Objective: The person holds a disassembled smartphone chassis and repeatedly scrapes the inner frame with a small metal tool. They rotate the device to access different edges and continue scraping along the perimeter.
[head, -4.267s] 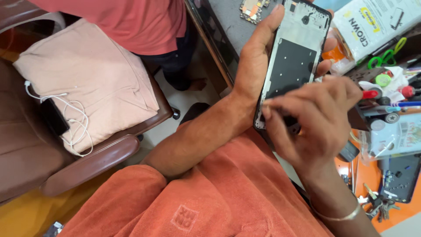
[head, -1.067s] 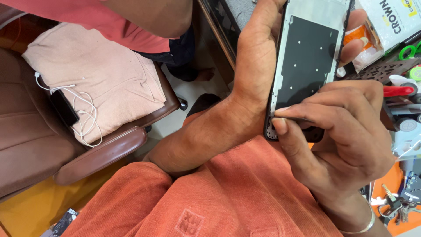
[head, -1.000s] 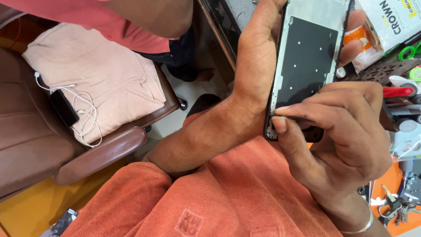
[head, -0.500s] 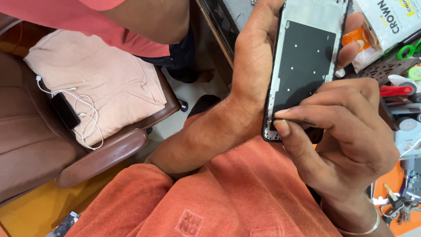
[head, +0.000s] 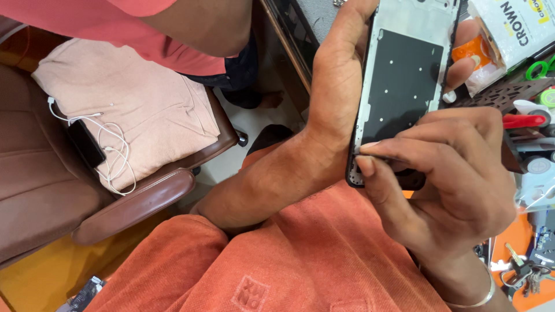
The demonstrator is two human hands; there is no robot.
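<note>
Picking at the lower edge of the opened grey-and-black phone frame (head: 404,86) | your left hand (head: 338,92) wraps it | right hand (head: 451,185) fingertips pinched together there, anything held hidden | next: steady, light pull.

Opened phone frame (head: 404,81), dark inner panel showing, held upright.

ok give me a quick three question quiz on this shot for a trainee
1. True or false: the left hand grips the opened grey phone frame with its black inner panel.
2. Which hand pinches at the frame's lower edge?
3. What lies on the folded pink cloth on the brown leather chair: A white cable, B scissors, C keys?

Key: 1 true; 2 the right hand; 3 A, the white cable.
</note>
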